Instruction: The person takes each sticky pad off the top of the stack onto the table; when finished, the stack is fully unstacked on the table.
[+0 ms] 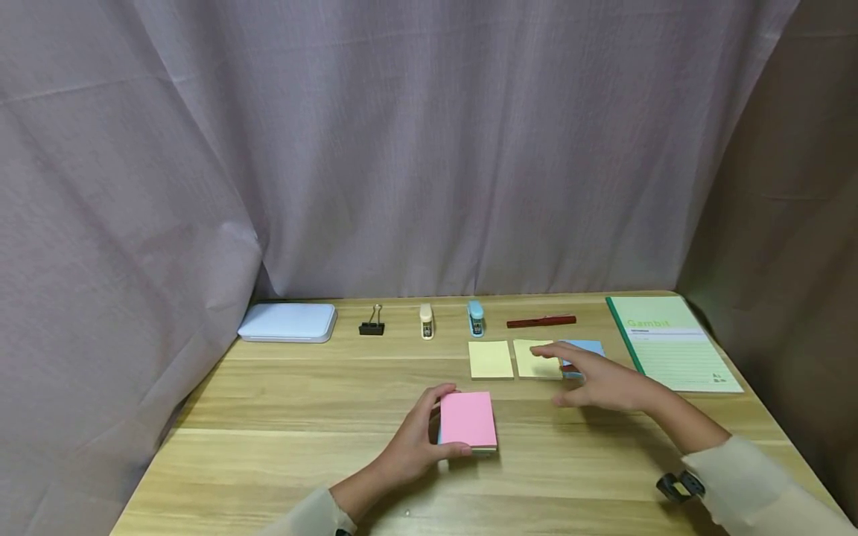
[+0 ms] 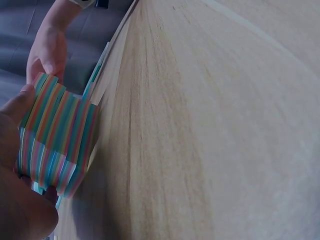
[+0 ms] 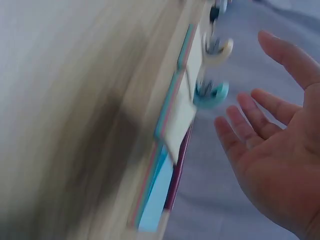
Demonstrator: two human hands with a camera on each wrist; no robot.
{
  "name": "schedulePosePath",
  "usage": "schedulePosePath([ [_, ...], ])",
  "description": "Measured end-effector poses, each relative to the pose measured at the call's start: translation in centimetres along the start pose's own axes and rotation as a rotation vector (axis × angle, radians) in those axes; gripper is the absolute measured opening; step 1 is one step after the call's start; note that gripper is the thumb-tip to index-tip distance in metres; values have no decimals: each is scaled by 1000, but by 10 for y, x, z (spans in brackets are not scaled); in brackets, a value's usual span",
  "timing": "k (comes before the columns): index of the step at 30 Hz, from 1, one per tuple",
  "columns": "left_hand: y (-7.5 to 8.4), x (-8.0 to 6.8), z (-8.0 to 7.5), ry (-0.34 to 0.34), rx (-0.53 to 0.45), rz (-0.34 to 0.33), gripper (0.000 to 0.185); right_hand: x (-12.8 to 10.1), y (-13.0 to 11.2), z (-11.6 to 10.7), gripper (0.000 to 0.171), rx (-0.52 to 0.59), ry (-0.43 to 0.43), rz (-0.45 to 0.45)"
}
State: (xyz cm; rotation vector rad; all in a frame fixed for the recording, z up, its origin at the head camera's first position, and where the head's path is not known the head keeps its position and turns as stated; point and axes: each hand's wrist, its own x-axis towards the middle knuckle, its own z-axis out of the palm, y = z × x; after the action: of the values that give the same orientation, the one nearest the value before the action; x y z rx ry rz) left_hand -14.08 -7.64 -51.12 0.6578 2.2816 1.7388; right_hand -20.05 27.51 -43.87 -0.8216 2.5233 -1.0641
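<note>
A thick stack of square paper note pads, pink on top and striped in many colours along its sides (image 1: 467,420), is held by the left hand (image 1: 414,441) near the front of the light wooden worktop (image 1: 268,439). The stack is pinched between the thumb at its near edge and the fingers at its far edge; whether the worktop is touched by it cannot be told. In the left wrist view, the layers are seen to be unevenly aligned. The right hand (image 1: 603,381) is held to the right of the stack, with its fingers spread and nothing gripped. By this hand, a flat blue paper pad (image 1: 585,345) and a pale yellow square pad (image 1: 529,365) are partly covered in the head view. Just to the left of these, another pale yellow square pad (image 1: 491,360) is laid. Behind the pads, a dark red slim pen (image 1: 541,321), a small light-blue stapler (image 1: 476,318), a small cream stapler (image 1: 427,321), a black metal binder clip (image 1: 372,327) and a pale-blue rounded case (image 1: 287,322) are placed in a row. At the right, a light-green notebook with a dark-green spine (image 1: 673,346) is laid flat.
</note>
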Motion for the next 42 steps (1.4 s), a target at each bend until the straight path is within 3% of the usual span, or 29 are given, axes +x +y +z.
schedulePosePath([
  [11,1,0,0,-6,1,-11,92,15,-39,53,85,71,-82,-48],
  [16,0,0,-1,-10,6,1,91,24,-49,75,91,93,-69,-89],
  [21,0,0,-2,-15,15,12,90,26,-57,92,96,7,0,-77],
  [26,0,0,-2,-14,33,17,89,26,-60,100,90,-25,46,-77],
  [36,4,0,-7,-42,127,21,101,25,-60,102,85,-74,57,-98],
  [42,2,2,-8,-42,143,-7,100,24,-58,102,85,-105,74,-104],
])
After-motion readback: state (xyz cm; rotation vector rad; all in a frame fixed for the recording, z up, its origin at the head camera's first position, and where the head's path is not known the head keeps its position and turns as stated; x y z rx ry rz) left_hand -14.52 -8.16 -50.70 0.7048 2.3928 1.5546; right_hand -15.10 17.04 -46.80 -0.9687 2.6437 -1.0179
